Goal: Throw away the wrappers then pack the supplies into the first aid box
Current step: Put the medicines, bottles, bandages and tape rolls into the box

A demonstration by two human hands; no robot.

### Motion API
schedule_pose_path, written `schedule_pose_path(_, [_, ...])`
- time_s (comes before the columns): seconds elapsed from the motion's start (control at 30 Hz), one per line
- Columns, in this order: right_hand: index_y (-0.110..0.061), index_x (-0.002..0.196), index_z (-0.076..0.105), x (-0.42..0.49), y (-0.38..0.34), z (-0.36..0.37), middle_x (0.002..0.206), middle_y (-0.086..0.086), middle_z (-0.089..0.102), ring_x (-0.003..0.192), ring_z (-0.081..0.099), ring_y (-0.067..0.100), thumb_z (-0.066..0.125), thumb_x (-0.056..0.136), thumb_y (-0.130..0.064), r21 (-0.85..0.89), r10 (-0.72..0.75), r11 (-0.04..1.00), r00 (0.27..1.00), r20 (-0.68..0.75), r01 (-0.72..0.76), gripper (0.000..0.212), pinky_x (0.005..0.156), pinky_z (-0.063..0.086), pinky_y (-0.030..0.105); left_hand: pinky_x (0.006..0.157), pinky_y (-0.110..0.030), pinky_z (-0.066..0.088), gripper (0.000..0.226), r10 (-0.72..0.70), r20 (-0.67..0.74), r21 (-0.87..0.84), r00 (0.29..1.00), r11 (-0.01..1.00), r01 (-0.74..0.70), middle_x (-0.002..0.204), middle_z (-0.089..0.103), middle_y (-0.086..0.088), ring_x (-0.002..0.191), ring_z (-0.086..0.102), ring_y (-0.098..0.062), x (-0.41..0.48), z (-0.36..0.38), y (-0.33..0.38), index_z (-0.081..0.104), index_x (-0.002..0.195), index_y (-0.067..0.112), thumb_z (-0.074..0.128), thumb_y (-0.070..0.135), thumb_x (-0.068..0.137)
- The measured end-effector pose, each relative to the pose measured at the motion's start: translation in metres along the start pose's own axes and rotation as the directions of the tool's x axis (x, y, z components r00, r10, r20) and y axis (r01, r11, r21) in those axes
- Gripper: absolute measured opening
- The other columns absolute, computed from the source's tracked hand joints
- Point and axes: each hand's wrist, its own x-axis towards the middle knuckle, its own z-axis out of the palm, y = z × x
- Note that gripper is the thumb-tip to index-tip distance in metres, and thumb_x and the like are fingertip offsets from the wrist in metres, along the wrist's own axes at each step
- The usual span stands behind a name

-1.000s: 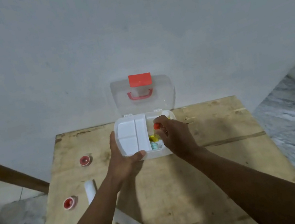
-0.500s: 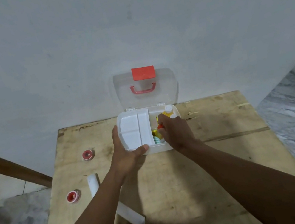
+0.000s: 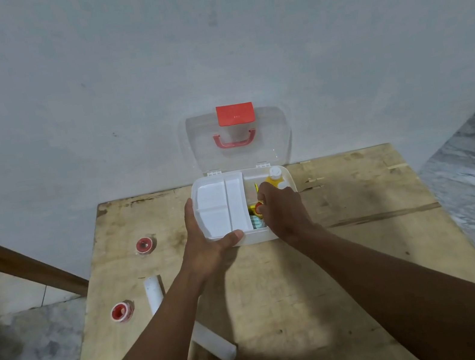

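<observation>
The white first aid box (image 3: pixel 258 235) stands open at the table's far edge, its clear lid (image 3: pixel 271 129) with red handle leaning on the wall. A white divided tray (image 3: pixel 222 208) fills its left half. My left hand (image 3: pixel 209 242) grips the box's front left corner, thumb on the rim. My right hand (image 3: pixel 282 210) reaches into the right half, fingers closed on a small orange-capped item (image 3: pixel 258 207). A yellow bottle with a white cap (image 3: pixel 274 177) stands at the back right inside. Something teal and white (image 3: pixel 257 222) lies below.
On the wooden table (image 3: pixel 356 270), two red-and-white tape rolls (image 3: pixel 145 245) (image 3: pixel 121 311) sit at the left. Two white rolled bandages lie near my left forearm (image 3: pixel 154 293) (image 3: pixel 216 344). A wooden rail (image 3: pixel 16 266) slants past the table's left edge.
My right hand has shifted slightly inside the box's right half, uncovering the yellow bottle at the back. The left hand keeps its hold on the box.
</observation>
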Motion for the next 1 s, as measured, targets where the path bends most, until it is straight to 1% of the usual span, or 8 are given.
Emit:
schedule_pose_path(0.1, [-0.01,0.093,0.056,-0.001,0.0,0.001,0.088,0.013,0.068,0.08,0.064,0.031,0.055,0.095,-0.016,-0.018,-0.005,1.0,1.0,-0.002,0.005,0.007,0.064,0.04,0.03,0.081,-0.014,0.054,0.095,-0.003,0.0,0.008,1.0,1.0,0.003,0.126,0.049,0.01,0.111,0.052,0.005,0.0,0.0,0.0,0.029,0.139,0.023,0.087,0.024,0.064])
schedule_pose_path(0.3, [-0.01,0.095,0.06,-0.008,-0.001,-0.001,0.092,0.013,0.07,0.084,0.065,0.033,0.052,0.096,-0.015,-0.036,-0.006,0.999,1.0,0.006,0.006,0.009,0.065,0.036,0.029,0.079,-0.013,0.054,0.095,0.009,-0.002,0.028,1.0,1.0,-0.009,0.125,0.048,0.011,0.11,0.05,0.006,0.0,0.0,0.001,0.028,0.138,0.025,0.087,0.027,0.063])
schedule_pose_path(0.47, [-0.008,0.097,0.062,-0.02,-0.002,-0.008,0.092,0.01,0.072,0.084,0.067,0.032,0.051,0.094,-0.009,-0.074,-0.065,0.995,0.997,-0.031,0.062,0.011,0.065,0.036,0.027,0.074,-0.012,0.053,0.097,0.002,-0.002,0.02,1.0,1.0,-0.002,0.125,0.047,0.013,0.115,0.05,-0.002,-0.001,0.0,0.001,0.027,0.138,0.026,0.087,0.024,0.063])
schedule_pose_path(0.67, [-0.009,0.085,0.064,-0.046,0.002,-0.028,0.077,0.01,0.072,0.069,0.065,0.035,0.061,0.09,-0.014,0.0,-0.154,0.987,0.958,-0.24,0.159,0.008,0.061,0.051,0.037,0.078,-0.017,0.049,0.097,-0.008,0.008,0.025,1.0,1.0,0.008,0.128,0.044,0.005,0.115,0.048,-0.006,0.0,0.0,-0.002,0.024,0.139,0.028,0.088,0.019,0.067])
schedule_pose_path(0.77, [-0.009,0.086,0.065,-0.055,0.018,-0.044,0.079,0.008,0.073,0.07,0.067,0.031,0.068,0.086,-0.014,0.045,-0.104,0.991,0.943,-0.316,0.124,0.006,0.063,0.053,0.037,0.083,-0.021,0.049,0.098,-0.029,0.007,0.014,1.0,0.999,0.029,0.129,0.044,0.005,0.116,0.047,-0.008,0.002,-0.001,-0.002,0.022,0.141,0.026,0.087,0.014,0.069])
schedule_pose_path(0.83, [-0.008,0.094,0.066,-0.056,0.032,-0.052,0.087,0.007,0.073,0.077,0.067,0.028,0.074,0.083,-0.019,0.074,-0.049,0.995,0.959,-0.279,0.072,0.017,0.069,0.055,0.038,0.085,-0.023,0.05,0.098,-0.02,0.013,0.02,1.0,1.0,0.02,0.13,0.044,0.005,0.115,0.048,-0.006,0.002,-0.001,-0.002,0.023,0.141,0.025,0.087,0.013,0.069])
schedule_pose_path(0.93, [-0.009,0.125,0.057,-0.048,0.047,-0.065,0.121,0.008,0.065,0.105,0.063,0.027,0.086,0.071,-0.029,0.124,0.002,0.992,0.996,-0.092,0.01,0.064,0.087,0.05,0.035,0.079,-0.017,0.047,0.095,-0.02,0.008,0.006,1.0,1.0,0.02,0.128,0.045,0.006,0.112,0.047,0.001,0.001,0.0,-0.002,0.025,0.141,0.023,0.087,0.009,0.069])
schedule_pose_path(1.0, [-0.01,0.139,0.045,-0.041,0.049,-0.071,0.135,0.004,0.054,0.116,0.053,0.021,0.091,0.065,-0.03,0.172,-0.057,0.984,0.998,0.031,0.051,0.09,0.093,0.042,0.029,0.082,-0.021,0.048,0.095,-0.03,0.008,-0.003,1.0,1.0,0.03,0.127,0.046,0.008,0.114,0.048,-0.001,0.002,0.0,-0.003,0.026,0.14,0.025,0.087,0.01,0.068])
